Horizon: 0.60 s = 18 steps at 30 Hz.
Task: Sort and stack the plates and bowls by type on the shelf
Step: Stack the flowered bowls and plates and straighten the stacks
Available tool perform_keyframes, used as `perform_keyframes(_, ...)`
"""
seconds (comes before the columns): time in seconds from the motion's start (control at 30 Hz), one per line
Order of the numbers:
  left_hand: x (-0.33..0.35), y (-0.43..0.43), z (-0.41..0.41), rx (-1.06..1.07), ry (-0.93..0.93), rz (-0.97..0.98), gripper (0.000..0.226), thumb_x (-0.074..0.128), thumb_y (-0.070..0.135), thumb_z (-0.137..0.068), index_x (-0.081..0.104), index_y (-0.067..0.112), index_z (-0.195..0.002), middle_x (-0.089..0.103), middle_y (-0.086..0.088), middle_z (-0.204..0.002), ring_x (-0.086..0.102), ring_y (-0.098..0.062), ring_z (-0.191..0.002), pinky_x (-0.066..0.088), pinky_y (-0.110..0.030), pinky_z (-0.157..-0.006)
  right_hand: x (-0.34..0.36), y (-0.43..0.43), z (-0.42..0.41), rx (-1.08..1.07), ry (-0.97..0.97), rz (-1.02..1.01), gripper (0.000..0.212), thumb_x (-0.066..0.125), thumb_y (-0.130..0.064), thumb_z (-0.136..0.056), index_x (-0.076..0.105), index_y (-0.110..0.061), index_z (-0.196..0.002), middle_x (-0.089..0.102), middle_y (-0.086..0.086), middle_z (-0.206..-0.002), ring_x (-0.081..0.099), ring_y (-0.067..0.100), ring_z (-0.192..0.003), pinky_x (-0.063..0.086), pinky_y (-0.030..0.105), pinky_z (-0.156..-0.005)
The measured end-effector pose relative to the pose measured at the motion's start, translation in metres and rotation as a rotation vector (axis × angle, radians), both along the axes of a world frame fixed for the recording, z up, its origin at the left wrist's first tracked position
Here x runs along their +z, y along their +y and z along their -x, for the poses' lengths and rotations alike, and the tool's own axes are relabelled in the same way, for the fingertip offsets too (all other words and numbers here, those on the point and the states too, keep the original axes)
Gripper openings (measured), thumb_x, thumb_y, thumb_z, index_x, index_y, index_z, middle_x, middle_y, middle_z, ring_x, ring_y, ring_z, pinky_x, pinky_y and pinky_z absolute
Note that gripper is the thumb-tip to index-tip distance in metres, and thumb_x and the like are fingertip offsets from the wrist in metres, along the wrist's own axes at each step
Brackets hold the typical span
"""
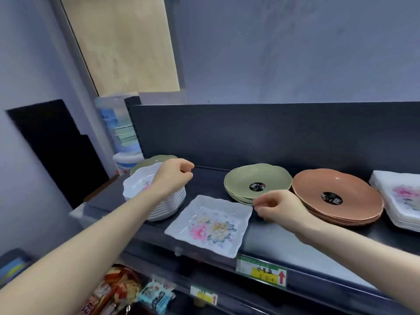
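Your left hand (175, 178) hovers over the stack of white floral bowls (170, 205), fingers curled, holding nothing. Your right hand (279, 209), curled and empty too, hangs just right of the square floral plate (211, 226), which lies flat at the shelf (284, 243) front between both hands, before the green plates (256, 181)
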State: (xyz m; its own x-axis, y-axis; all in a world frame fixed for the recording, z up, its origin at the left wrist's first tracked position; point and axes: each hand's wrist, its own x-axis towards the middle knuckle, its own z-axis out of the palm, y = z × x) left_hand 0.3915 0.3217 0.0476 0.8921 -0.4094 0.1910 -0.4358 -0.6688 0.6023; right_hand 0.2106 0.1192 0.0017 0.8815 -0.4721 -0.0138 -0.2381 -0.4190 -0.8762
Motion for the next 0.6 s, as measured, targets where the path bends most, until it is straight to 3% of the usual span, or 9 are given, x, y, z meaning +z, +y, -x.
perform_keyframes(0.1, 0.0, 0.032, 0.003, 0.084, 0.013, 0.033, 0.033, 0.056, 0.01, -0.082, 0.07, 0.02, -0.11, 0.07, 0.005, -0.109, 0.066, -0.018, -0.098, 0.05, -0.028, -0.088, -0.002, 0.022, -0.013, 0.132, -0.007, 0.243, 0.018, 0.062, -0.011, -0.082, 0.076, -0.016, -0.093, 0.072, -0.008, -0.087, 0.066, 0.014, -0.079, 0.056, 0.028, -0.074)
perform_keyframes(0.17, 0.001, 0.051, 0.002, 0.142, -0.005, -0.002, 0.034, 0.055, 0.01, -0.083, 0.07, 0.021, -0.111, 0.07, 0.008, -0.113, 0.065, -0.014, -0.1, 0.048, -0.026, -0.089, -0.001, 0.03, -0.022, 0.171, -0.02, 0.385, 0.023, 0.06, -0.009, -0.083, 0.076, -0.014, -0.099, 0.07, -0.006, -0.089, 0.06, 0.01, -0.078, 0.047, 0.02, -0.076)
perform_keyframes(0.27, 0.0, 0.078, -0.006, 0.196, -0.062, -0.07, 0.037, 0.054, 0.011, -0.084, 0.068, 0.021, -0.116, 0.068, 0.006, -0.12, 0.063, -0.012, -0.101, 0.047, -0.026, -0.088, -0.003, 0.028, -0.032, 0.124, -0.011, 0.5, 0.024, 0.057, -0.004, -0.081, 0.076, -0.011, -0.093, 0.074, 0.001, -0.091, 0.06, 0.015, -0.079, 0.048, 0.026, -0.076)
perform_keyframes(0.37, -0.004, 0.106, -0.023, 0.26, -0.127, -0.125, 0.043, 0.054, 0.011, -0.084, 0.063, 0.018, -0.126, 0.064, 0.0, -0.128, 0.06, -0.02, -0.114, 0.047, -0.032, -0.093, -0.009, 0.019, -0.034, 0.075, 0.068, 0.578, 0.01, 0.055, -0.004, -0.073, 0.063, -0.009, -0.068, 0.064, 0.006, -0.068, 0.054, 0.032, -0.072, 0.044, 0.033, -0.061)
perform_keyframes(0.43, -0.009, 0.123, -0.04, 0.308, -0.109, -0.148, 0.048, 0.056, 0.012, -0.082, 0.058, 0.013, -0.13, 0.061, -0.007, -0.132, 0.056, -0.027, -0.118, 0.047, -0.036, -0.092, -0.014, 0.016, -0.033, 0.044, 0.152, 0.592, 0.01, 0.057, -0.009, -0.07, 0.052, -0.01, -0.061, 0.055, 0.006, -0.059, 0.047, 0.031, -0.064, 0.035, 0.031, -0.053)
perform_keyframes(0.47, -0.012, 0.13, -0.049, 0.344, -0.03, -0.147, 0.052, 0.058, 0.015, -0.082, 0.053, 0.01, -0.133, 0.057, -0.01, -0.135, 0.054, -0.03, -0.12, 0.047, -0.038, -0.093, -0.016, 0.016, -0.033, 0.019, 0.2, 0.559, 0.005, 0.059, -0.01, -0.069, 0.056, -0.008, -0.065, 0.06, 0.007, -0.06, 0.051, 0.028, -0.06, 0.038, 0.031, -0.052)
perform_keyframes(0.53, -0.018, 0.14, -0.062, 0.403, 0.322, 0.036, 0.056, 0.06, 0.023, -0.085, 0.047, 0.005, -0.137, 0.052, -0.015, -0.136, 0.054, -0.032, -0.115, 0.049, -0.041, -0.09, -0.016, 0.021, -0.032, -0.043, 0.298, 0.417, 0.009, 0.06, -0.009, -0.067, 0.063, -0.003, -0.074, 0.069, 0.01, -0.062, 0.06, 0.022, -0.049, 0.052, 0.035, -0.052)
perform_keyframes(0.6, -0.022, 0.141, -0.067, 0.379, 0.677, 0.329, 0.042, 0.057, 0.022, -0.089, 0.052, 0.0, -0.124, 0.056, -0.018, -0.111, 0.058, -0.032, -0.091, 0.052, -0.043, -0.079, -0.015, 0.028, -0.035, -0.105, 0.349, 0.247, 0.004, 0.058, -0.002, -0.068, 0.06, -0.001, -0.065, 0.067, 0.013, -0.056, 0.066, 0.024, -0.045, 0.058, 0.038, -0.053)
